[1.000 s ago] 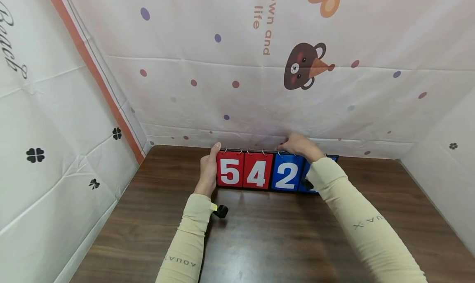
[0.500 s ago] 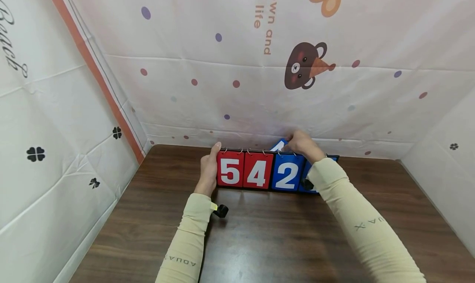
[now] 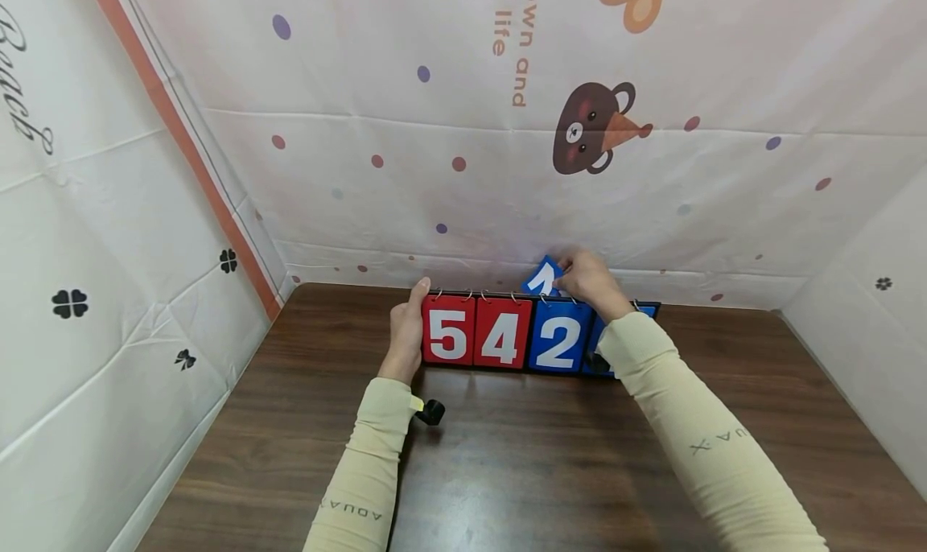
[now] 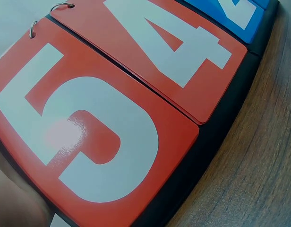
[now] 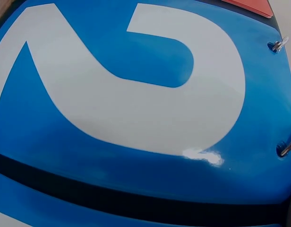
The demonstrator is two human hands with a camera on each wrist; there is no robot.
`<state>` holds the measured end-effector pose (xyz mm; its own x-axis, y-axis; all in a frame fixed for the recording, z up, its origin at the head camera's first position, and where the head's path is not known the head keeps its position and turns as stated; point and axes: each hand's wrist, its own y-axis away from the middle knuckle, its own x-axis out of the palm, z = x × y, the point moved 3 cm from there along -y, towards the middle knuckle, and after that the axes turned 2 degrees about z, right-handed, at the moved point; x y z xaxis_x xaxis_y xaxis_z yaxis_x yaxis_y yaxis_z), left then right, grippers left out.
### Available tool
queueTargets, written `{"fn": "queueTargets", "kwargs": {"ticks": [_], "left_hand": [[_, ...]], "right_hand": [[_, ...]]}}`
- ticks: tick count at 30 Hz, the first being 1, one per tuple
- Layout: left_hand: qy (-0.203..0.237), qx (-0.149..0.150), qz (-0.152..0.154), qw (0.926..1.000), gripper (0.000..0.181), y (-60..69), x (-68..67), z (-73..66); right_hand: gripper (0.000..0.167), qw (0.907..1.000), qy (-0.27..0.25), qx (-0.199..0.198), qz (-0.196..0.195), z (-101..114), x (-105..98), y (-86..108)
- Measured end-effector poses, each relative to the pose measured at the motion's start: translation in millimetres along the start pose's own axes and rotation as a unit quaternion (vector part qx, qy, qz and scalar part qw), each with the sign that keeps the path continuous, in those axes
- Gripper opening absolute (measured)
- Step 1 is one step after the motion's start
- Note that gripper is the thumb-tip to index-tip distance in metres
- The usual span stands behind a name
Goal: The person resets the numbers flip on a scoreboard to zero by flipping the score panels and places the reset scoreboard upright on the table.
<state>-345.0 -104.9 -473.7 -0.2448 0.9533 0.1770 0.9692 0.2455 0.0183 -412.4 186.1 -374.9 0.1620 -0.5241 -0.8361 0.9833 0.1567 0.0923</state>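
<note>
A flip scoreboard stands at the back of the table, showing a red 5 card, a red 4 card and a blue 2 card. Its rightmost blue card is mostly hidden by the right forearm. My left hand grips the board's left end, thumb at the top corner. Behind the top edge, my right hand pinches a tilted blue card with a white 1. The right wrist view is filled by the blue 2 card and its metal rings.
The brown wooden table reaches a printed cloth wall close behind the scoreboard. Another cloth wall rises on the left. A small black wrist camera sits by the left sleeve.
The blue 1 card has come up from behind the board's top edge in my right hand and now shows more. My left hand and the board stay in place.
</note>
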Motion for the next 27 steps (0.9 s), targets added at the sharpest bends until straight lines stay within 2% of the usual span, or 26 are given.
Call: {"fn": "queueTargets", "kwargs": {"ticks": [8, 21, 27], "left_hand": [[0.0, -0.004, 0.001, 1.0, 0.053, -0.8, -1.2, 1.5], [0.004, 0.007, -0.003, 1.0, 0.052, -1.7, 0.6, 2.8], [0.006, 0.006, -0.003, 1.0, 0.052, -2.6, 0.4, 2.8]], "right_hand": [[0.035, 0.9999, 0.005, -0.009, -0.01, 0.0, 0.7, -0.5], [0.027, 0.9989, -0.006, -0.004, -0.046, -0.5, 0.3, 0.7], [0.022, 0.9976, -0.02, -0.017, -0.064, -0.4, -0.8, 2.8]]}}
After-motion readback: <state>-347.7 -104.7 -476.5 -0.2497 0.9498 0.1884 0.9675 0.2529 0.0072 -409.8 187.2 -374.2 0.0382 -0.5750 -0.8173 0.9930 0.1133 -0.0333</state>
